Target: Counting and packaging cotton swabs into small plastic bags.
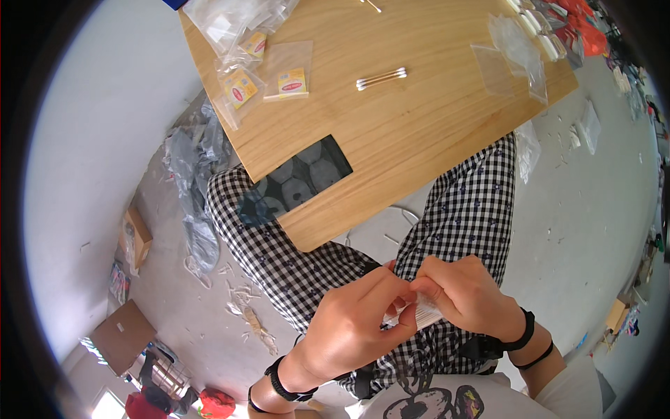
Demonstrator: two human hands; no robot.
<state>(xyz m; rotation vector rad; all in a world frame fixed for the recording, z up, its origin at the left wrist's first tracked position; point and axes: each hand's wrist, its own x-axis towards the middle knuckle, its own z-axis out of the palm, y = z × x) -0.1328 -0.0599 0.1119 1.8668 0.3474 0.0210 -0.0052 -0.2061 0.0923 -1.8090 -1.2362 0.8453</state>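
Observation:
Over my lap, my left hand (359,318) and my right hand (466,293) meet with their fingertips pinched together. Between them they hold a small clear plastic bag (427,313) at its upper edge. Thin pale sticks show inside it, looking like cotton swabs; my fingers cover part of it. On the wooden table (433,126) beyond my hands lies a small bundle of cotton swabs (381,79) with white tips. Another loose swab (372,5) is at the far edge of the picture.
Clear bags with yellow cards (292,82) lie at the table's far left. A dark translucent sheet (300,178) hangs over its left edge. Empty-looking clear bags (516,59) and white packs (541,28) are far right. Grey plastic (192,188) and a cardboard box (122,335) lie on the floor.

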